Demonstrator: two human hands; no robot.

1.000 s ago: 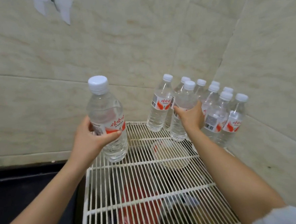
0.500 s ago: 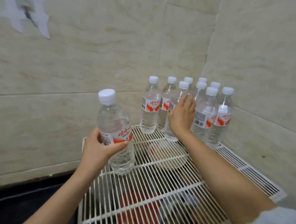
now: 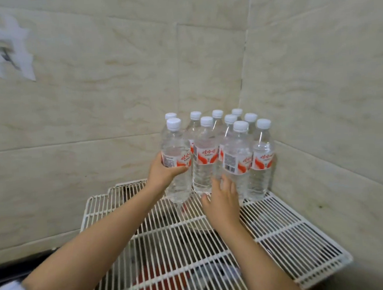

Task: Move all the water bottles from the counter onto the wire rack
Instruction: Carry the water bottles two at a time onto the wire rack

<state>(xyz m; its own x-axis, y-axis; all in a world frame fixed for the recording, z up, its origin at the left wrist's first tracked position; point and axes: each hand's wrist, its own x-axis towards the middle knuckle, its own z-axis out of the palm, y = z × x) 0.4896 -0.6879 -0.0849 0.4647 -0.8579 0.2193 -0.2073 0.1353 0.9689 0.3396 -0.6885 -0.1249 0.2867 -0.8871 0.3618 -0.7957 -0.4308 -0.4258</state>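
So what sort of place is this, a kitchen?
Probably a home kitchen or utility corner: beige tiled walls meet in a corner, a white wire rack like a fridge shelf sits there, and capped water bottles stand on it, the left hand gripping the leftmost bottle.

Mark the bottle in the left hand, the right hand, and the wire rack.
held bottle (image 3: 179, 157): head view, on its label.
right hand (image 3: 222, 204): head view, back of the hand.
wire rack (image 3: 282, 228): head view, bare wires on its right side.
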